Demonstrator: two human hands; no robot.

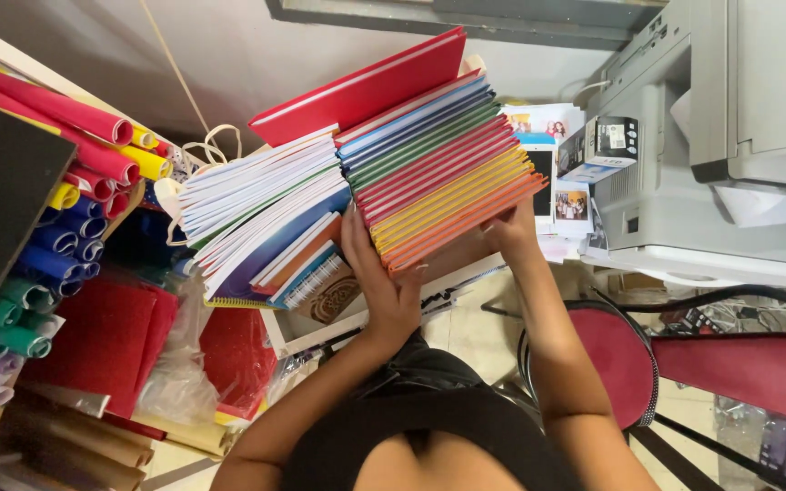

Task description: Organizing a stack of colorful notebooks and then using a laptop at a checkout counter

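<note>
Gripping a coloured folder stack (pixel 443 173) from both sides, left hand (pixel 384 282) clamped on near edge, right hand (pixel 511 232) clamped at orange corner, stack tilted beside notebooks (pixel 256 209), printer (pixel 730 136) right, paper rolls (pixel 65 200) left

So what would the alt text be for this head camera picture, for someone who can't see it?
Seen from above, a person's left hand and right hand grip a stack of colourful notebooks beside a pile of spiral notebooks. Rolled coloured paper lies to the left, a grey printer and red chair to the right.
</note>
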